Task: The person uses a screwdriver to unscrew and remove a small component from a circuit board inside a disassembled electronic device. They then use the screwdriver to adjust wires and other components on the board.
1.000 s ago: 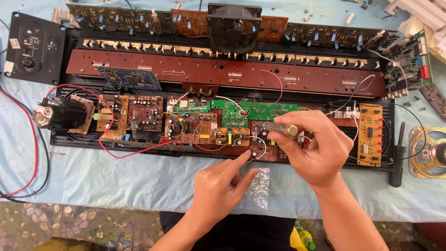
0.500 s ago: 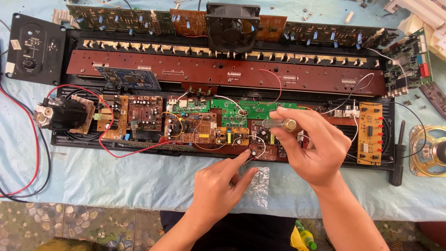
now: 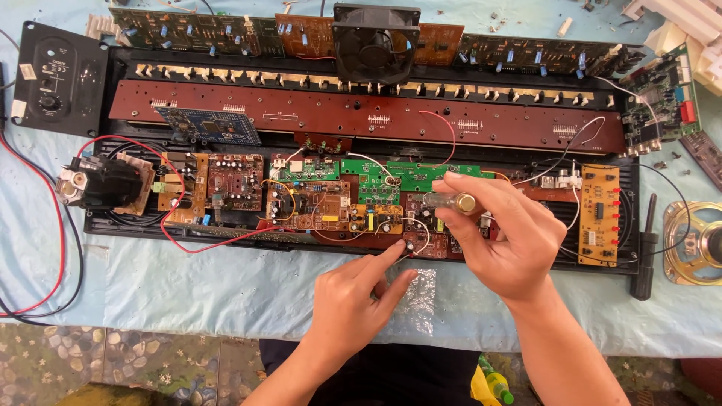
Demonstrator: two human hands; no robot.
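Screwdriver (image 3: 450, 201), short, with a clear handle and brass-coloured end cap, sits pinched in the right hand (image 3: 502, 244) above small brown circuit boards (image 3: 421, 233). The left hand (image 3: 353, 301), holding nothing, points its forefinger at the board's near edge on the blue-covered table (image 3: 226, 293).

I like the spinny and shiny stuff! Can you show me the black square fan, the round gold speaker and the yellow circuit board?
Black square fan (image 3: 376, 43), head view, on its round hub.
Round gold speaker (image 3: 696, 242), head view, on its metal frame.
Yellow circuit board (image 3: 599, 216), head view, on its middle.
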